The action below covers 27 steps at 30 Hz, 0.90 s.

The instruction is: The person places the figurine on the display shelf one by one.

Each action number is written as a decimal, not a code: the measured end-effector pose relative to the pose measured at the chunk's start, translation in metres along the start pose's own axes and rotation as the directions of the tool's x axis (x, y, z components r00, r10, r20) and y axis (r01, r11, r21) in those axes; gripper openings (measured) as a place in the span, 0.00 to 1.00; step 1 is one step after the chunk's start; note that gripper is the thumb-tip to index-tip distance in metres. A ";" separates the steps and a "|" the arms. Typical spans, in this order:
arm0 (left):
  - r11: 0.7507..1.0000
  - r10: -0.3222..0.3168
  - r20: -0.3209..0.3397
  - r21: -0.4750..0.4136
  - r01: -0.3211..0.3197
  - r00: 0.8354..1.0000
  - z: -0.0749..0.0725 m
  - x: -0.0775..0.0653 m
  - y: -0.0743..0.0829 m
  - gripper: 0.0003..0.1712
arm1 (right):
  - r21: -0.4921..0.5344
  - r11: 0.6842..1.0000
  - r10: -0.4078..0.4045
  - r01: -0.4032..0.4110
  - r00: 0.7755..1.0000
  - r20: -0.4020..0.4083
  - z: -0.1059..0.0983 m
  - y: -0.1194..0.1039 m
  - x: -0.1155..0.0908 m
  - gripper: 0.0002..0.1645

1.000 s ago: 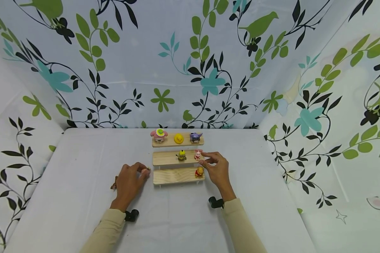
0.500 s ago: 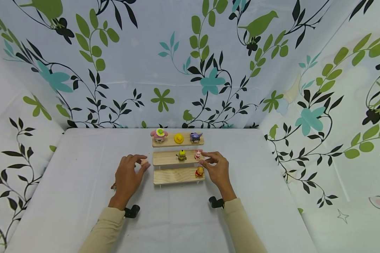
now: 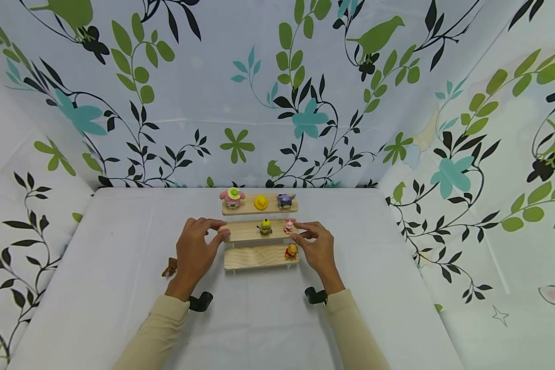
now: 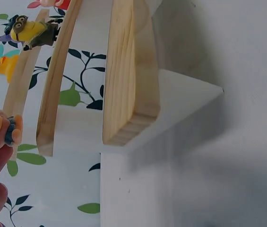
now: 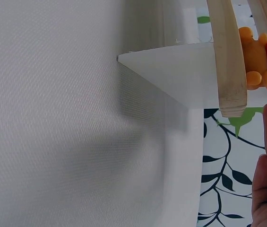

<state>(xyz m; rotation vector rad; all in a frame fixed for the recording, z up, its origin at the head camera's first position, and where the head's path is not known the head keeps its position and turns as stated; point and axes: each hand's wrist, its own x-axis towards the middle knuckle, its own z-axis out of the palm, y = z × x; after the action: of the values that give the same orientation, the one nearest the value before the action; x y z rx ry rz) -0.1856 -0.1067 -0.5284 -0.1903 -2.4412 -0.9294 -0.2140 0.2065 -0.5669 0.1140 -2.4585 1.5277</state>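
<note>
My left hand [image 3: 198, 249] is at the left end of a three-tier wooden display shelf [image 3: 240, 232], beside the middle board. Its fingers pinch a small figurine [image 4: 4, 128] with a pinkish body and blue bottoms, partly hidden by the fingers in the left wrist view. My right hand [image 3: 318, 249] holds the right end of the middle board, its index fingertip close to a pink piglet figurine [image 3: 289, 226]. On the same board stands a yellow minion figurine [image 3: 265, 227]. A red and yellow bear figurine [image 3: 291, 251] stands at the right of the lowest board.
The top board carries a pink figurine [image 3: 233, 198], a yellow duck [image 3: 261, 202] and a purple figurine [image 3: 285, 201]. A brown figurine [image 3: 170, 267] lies on the white tabletop [image 3: 254, 324], left of my left forearm. Behind the table hangs a leaf-patterned cloth [image 3: 203, 67].
My left hand has picked up the small figurine from the tabletop and moved it up and right to the middle board's left end. My right hand has stayed put.
</note>
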 end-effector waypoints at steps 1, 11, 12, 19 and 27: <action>1.000 0.000 0.005 0.004 0.000 1.000 0.002 0.001 0.001 0.17 | 0.002 1.000 0.000 0.000 1.000 0.001 0.000 0.000 0.000 0.18; 1.000 0.004 0.022 0.011 -0.004 1.000 0.022 0.005 0.003 0.18 | 0.031 0.999 0.016 -0.017 1.000 0.012 0.000 -0.001 0.000 0.18; 1.000 0.009 0.020 0.013 -0.009 1.000 0.023 0.005 0.003 0.18 | 0.026 1.000 0.018 -0.018 1.000 0.013 0.000 -0.001 0.000 0.18; 1.000 0.009 0.036 0.008 -0.009 0.999 0.021 0.005 0.003 0.19 | 0.008 1.000 0.023 -0.023 1.000 0.014 -0.001 -0.002 0.001 0.17; 0.999 -0.020 0.075 -0.033 0.022 0.997 0.017 0.006 0.004 0.21 | 0.005 0.999 0.032 -0.032 0.999 0.008 0.000 -0.001 0.001 0.18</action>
<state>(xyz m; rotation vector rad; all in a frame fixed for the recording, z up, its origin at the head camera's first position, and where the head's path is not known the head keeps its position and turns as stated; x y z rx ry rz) -0.1963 -0.0927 -0.5338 -0.2153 -2.5014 -0.9902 -0.2151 0.2064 -0.5653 0.0823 -2.4742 1.5496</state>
